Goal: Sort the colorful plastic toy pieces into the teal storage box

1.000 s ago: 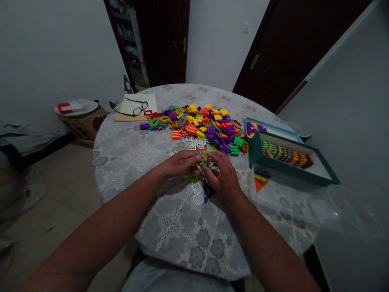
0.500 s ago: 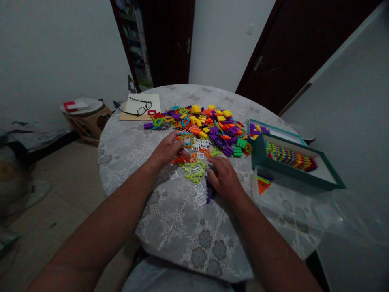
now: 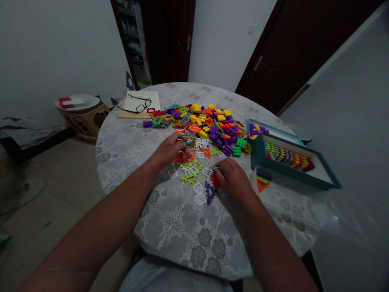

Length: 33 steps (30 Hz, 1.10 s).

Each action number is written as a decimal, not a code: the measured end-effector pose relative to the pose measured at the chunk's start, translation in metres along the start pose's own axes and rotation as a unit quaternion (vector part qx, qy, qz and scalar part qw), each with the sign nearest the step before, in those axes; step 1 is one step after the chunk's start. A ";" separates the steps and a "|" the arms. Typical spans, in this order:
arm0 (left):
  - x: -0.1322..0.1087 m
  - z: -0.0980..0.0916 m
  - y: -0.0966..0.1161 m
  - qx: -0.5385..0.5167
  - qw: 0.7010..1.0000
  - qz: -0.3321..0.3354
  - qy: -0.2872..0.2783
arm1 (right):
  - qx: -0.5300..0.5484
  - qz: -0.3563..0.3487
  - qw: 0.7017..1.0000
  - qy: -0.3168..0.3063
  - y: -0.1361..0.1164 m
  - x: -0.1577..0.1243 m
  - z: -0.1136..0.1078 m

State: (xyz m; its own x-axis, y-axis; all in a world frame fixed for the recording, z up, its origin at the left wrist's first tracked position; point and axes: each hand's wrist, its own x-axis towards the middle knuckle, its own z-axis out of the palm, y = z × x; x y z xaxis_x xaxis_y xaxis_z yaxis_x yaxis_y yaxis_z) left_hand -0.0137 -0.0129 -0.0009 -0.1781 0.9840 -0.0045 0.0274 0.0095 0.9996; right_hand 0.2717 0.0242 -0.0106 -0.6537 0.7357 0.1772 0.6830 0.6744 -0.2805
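My left hand [image 3: 170, 150] is closed on a small stack of square plastic frame blocks [image 3: 190, 139], blue and yellow, at the near edge of a colourful heap. My right hand [image 3: 231, 176] is curled, its fingertips pinched over a dark bit that I cannot make out. Just under those fingers a red toothed piece [image 3: 214, 181] shows in part. Next to it lie a purple toothed triangle [image 3: 209, 192] and white lattice window pieces [image 3: 199, 199]. Between my hands are lime green toothed triangles [image 3: 191, 175], with orange pieces [image 3: 184, 157] by my left fingers.
The heap of building blocks [image 3: 209, 121] spreads across the table [image 3: 173, 221]. At right stand a teal box [image 3: 323, 180] with rows of coloured pieces, its lid [image 3: 285, 132] and a clear plastic container [image 3: 304, 198]. Glasses [image 3: 141, 108] rest on a pad [image 3: 153, 97] at back left.
My right hand has shifted right, uncovering the purple triangle and part of the red piece. The lime triangles sit slightly further left. My left hand still holds the frame blocks.
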 end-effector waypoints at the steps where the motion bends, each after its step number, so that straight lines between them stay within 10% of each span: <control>1: -0.001 0.001 -0.001 0.011 1.000 0.014 -0.024 | -0.020 0.038 0.999 -0.024 0.002 -0.001 -0.008; 10: -0.012 0.016 0.002 0.227 0.952 0.137 -0.156 | -0.096 0.158 0.968 -0.167 -0.017 -0.016 -0.034; 33: -0.017 0.022 -0.008 0.319 0.901 0.174 -0.237 | -0.118 0.182 0.973 -0.083 -0.022 -0.003 -0.017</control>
State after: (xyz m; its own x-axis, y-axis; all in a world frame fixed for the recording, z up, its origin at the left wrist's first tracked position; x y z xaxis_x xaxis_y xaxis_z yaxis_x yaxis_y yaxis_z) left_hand 0.0107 -0.0258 -0.0094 0.3853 0.9117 0.1428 0.5875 -0.3617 0.7239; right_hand 0.2639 0.0082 0.0112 -0.3853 0.9213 -0.0525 0.9218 0.3817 -0.0678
